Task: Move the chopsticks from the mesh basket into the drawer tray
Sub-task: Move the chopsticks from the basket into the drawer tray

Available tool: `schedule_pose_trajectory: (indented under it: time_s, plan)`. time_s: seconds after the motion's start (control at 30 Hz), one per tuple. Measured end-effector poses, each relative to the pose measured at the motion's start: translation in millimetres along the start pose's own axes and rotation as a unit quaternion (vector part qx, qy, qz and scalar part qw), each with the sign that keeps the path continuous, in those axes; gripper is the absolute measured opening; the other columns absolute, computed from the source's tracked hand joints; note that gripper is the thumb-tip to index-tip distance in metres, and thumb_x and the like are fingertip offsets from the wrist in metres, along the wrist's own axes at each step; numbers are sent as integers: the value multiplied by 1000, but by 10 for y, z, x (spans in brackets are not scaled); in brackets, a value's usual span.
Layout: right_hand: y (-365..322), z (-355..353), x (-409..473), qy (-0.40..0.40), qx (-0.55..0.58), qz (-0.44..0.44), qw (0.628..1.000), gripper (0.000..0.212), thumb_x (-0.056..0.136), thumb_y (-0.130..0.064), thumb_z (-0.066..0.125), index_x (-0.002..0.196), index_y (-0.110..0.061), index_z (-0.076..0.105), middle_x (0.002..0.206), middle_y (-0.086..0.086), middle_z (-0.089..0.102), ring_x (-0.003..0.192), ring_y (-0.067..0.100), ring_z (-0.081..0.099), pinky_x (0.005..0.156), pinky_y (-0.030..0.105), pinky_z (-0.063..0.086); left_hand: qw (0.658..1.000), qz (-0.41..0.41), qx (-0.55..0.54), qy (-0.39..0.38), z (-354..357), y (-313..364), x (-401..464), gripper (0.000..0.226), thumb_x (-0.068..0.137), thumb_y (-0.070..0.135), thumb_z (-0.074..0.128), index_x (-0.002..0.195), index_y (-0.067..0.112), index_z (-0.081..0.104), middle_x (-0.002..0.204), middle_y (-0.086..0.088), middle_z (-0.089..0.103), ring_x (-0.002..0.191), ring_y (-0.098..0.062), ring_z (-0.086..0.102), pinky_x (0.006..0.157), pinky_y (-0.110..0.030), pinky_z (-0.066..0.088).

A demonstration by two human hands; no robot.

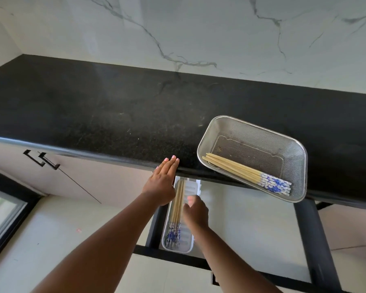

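A steel mesh basket (220, 132) sits on the black counter's front edge at the right, overhanging it slightly. Several wooden chopsticks with blue-and-white ends (241, 170) lie in it. Below, a white tray (188, 240) rests in the left end of the open drawer, holding several more chopsticks (176, 212) along its left side. My left hand (162, 182) is flat with fingers together, fingertips on the counter edge, holding nothing. Blurred, my right hand (195, 212) hovers over the tray's right side; nothing shows in it.
The black counter (114, 106) runs across the view under a marble wall. The open drawer (251, 225) has a pale floor and a black frame (313, 240). Cabinet doors with black handles (41, 160) are at left. A dark-framed window is at the far left.
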State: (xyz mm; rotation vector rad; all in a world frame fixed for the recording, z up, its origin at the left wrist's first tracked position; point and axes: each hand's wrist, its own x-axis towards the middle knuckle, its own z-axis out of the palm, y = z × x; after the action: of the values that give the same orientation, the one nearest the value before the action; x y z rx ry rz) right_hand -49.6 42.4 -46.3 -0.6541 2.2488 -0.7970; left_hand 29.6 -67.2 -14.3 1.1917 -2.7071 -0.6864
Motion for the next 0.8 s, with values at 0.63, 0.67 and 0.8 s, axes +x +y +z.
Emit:
schedule_pose_trajectory:
  time_s: [0.63, 0.67, 0.8]
  plan:
    - [-403, -2698, 819, -193, -337, -64, 919, 59, 71, -36, 81, 123, -19, 59, 122, 1, 61, 112, 19, 57, 98, 37, 47, 1000, -17, -4, -12, 14, 7, 18, 92, 81, -5, 51, 153, 22, 0, 162, 5, -5, 147, -15, -12, 120, -40, 9]
    - [-394, -2672, 858, -207, -348, -58, 912, 56, 71, -36, 81, 120, -20, 60, 121, 1, 61, 112, 19, 56, 100, 37, 45, 1000, -16, -4, -10, 18, 3, 17, 92, 81, -5, 51, 153, 22, 0, 162, 5, -5, 147, -15, -12, 120, -40, 9]
    - [-368, -2606, 961, -239, -316, -3, 918, 44, 72, -31, 80, 112, -23, 63, 121, 2, 61, 116, 20, 53, 101, 42, 41, 1000, -15, -2, -5, 35, -16, 25, 92, 81, -6, 50, 153, 23, -1, 162, 6, -5, 146, -14, -13, 119, -39, 8]
